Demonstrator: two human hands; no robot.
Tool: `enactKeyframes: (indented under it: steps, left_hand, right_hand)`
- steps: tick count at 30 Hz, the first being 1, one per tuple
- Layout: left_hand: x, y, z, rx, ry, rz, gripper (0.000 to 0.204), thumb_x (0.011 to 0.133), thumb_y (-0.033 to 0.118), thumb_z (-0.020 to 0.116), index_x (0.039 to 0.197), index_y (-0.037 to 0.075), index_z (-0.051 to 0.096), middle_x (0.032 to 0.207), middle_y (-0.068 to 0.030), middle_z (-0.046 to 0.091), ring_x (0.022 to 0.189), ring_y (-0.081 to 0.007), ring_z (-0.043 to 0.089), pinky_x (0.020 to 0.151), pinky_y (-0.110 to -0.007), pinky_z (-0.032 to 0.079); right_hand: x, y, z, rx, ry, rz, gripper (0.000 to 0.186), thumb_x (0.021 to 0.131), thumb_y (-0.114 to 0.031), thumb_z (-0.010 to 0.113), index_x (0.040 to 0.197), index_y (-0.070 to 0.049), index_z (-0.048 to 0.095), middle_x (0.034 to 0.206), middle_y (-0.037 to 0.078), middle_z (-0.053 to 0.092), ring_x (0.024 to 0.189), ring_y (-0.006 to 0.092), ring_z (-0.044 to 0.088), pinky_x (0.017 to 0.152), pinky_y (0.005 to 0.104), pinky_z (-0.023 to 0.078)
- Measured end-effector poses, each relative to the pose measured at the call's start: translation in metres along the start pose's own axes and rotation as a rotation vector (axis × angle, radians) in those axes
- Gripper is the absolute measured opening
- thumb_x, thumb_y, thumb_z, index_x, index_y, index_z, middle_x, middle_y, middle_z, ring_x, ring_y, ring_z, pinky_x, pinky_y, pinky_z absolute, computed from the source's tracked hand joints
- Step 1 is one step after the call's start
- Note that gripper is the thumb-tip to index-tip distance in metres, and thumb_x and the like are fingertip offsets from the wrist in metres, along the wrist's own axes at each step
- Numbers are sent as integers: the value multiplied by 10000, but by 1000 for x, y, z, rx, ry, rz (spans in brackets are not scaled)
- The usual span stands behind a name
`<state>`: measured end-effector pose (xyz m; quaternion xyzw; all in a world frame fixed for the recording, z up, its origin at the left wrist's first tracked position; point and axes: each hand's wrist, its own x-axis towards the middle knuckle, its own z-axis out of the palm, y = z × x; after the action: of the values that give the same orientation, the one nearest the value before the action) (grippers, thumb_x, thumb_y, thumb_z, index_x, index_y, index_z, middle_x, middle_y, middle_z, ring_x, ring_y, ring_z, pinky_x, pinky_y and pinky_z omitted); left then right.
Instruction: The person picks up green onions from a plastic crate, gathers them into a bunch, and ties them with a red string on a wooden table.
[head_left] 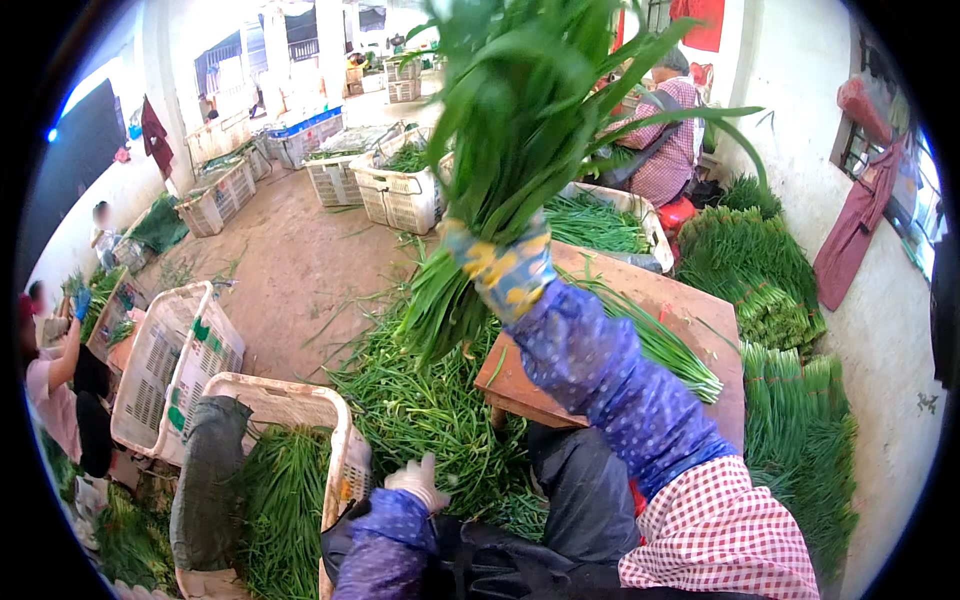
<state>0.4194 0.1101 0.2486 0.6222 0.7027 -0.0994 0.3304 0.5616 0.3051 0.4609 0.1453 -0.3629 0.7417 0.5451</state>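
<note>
1. At the upper centre of the frame, a thick bunch of long green leaves [520, 130] is held aloft, its tips blurred and running off the top edge.
2. Right hand [503, 265], in a blue-and-yellow patterned glove, clenched round the bunch near its lower part; stalk ends hang below the fist, toward the frame's middle.
3. Left hand [420, 484], pale glove, at lower centre: released, fingers apart, beside a loose heap of greens [430, 420] that spreads over mid-frame.
4. Right of centre, under the raised forearm, a brown bench [695, 305]. Across it lies a sheaf of cut stalks [665, 355], pale ends toward the lower right.
5. Lower left: a whitish crate [345, 425] with long greens [285, 490] inside; dark cloth [210, 480] over its left side. Just above, a second white crate [180, 370], tilted, with green patches.
6. Right side, along the wall: tied green bundles [800, 450], densely stacked. Maroon garment [860, 225] hanging above.
7. Upper right: co-worker [668, 150] in a checked top, back mostly turned, near a crate of greens [595, 222].
8. Far left edge: another person's blue-gloved hand [81, 303], raised.
</note>
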Motion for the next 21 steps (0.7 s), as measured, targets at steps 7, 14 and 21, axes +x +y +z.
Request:
enactKeyframes:
  steps: [7,14,21]
  left_hand:
    - [-40,21,-65,-1953,-352,600,708,811,451,545,1324,-7,382,1244,-226,497,1102,-383,530,937,-471,440]
    - [-68,-40,-48,-1964,76,370,600,741,232,616,1263,6,427,1099,-209,569,947,-353,598,843,-467,513]
    - [-119,-114,26,-2131,-408,227,463,688,114,692,1101,-11,522,910,-174,635,777,-306,646,673,-410,553]
  right_hand:
    - [-107,85,11,-1125,-482,-357,511,822,-240,540,1307,-103,459,1242,134,533,1191,323,467,1046,482,310]
    - [-216,131,14,-1255,-829,-58,703,681,-226,595,1358,-149,422,1362,135,423,1270,382,368,1085,515,231]
    - [-264,95,33,-544,-556,442,398,804,-131,645,1187,-93,547,1002,82,614,957,235,604,882,342,468]
